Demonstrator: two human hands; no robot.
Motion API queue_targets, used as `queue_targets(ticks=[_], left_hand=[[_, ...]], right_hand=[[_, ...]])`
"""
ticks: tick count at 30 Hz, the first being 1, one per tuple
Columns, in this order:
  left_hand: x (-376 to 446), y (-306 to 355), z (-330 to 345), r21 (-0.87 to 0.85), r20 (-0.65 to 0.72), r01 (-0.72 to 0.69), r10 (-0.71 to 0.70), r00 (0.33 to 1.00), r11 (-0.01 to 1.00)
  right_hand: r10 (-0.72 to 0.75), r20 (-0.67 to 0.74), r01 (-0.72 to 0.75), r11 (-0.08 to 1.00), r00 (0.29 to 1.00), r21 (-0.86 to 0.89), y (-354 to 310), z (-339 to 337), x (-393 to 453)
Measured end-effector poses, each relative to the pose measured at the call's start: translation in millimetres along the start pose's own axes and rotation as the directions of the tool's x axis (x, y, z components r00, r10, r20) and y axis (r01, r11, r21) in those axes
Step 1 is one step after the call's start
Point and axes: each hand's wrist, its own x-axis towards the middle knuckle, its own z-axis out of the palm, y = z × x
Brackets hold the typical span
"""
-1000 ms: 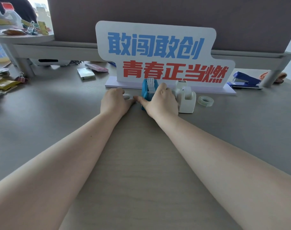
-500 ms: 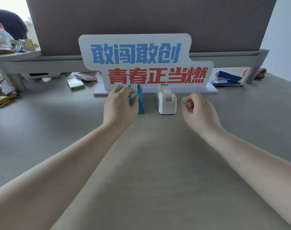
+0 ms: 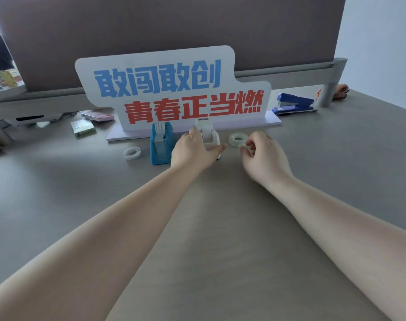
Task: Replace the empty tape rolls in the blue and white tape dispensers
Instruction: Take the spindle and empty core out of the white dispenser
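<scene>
The blue tape dispenser (image 3: 160, 144) stands on the grey desk before a slogan sign. Right of it is the white tape dispenser (image 3: 207, 133), and my left hand (image 3: 192, 150) wraps around its near end. A clear tape roll (image 3: 238, 139) lies flat just right of the white dispenser. Another whitish ring (image 3: 132, 153) lies left of the blue dispenser. My right hand (image 3: 261, 156) hovers beside the clear roll, fingertips pinching a small pale ring-shaped piece that is mostly hidden by the fingers.
A white sign (image 3: 174, 91) with blue and red characters stands behind the dispensers. A blue stapler (image 3: 293, 104) sits at the back right. Sticky-note pads (image 3: 82, 127) lie at the back left. A brown partition (image 3: 165, 31) closes off the desk's far side.
My left hand left the blue dispenser and moved right onto the white one. My right hand stayed to the right, fingers still pinched. The camera tilted, revealing both rolls on the desk.
</scene>
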Motion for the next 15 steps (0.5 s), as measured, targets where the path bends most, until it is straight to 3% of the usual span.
queue_targets(ticks=[5, 9, 15], left_hand=[[5, 9, 3, -0.050, -0.002, 0.086, -0.086, 0.996, 0.995], [-1, 2, -8, -0.057, 0.059, 0.017, -0.014, 0.998, 0.998], [-29, -18, -33, -0.129, 0.151, -0.110, 0.129, 0.980, 0.986]], right_hand=[[0.023, -0.024, -0.022, 0.999, 0.999, 0.029, 1, -1, 1], [0.025, -0.013, -0.024, 0.998, 1.000, 0.063, 0, -2, 1], [-0.101, 0.206, 0.072, 0.987, 0.973, 0.145, -14, -9, -9]])
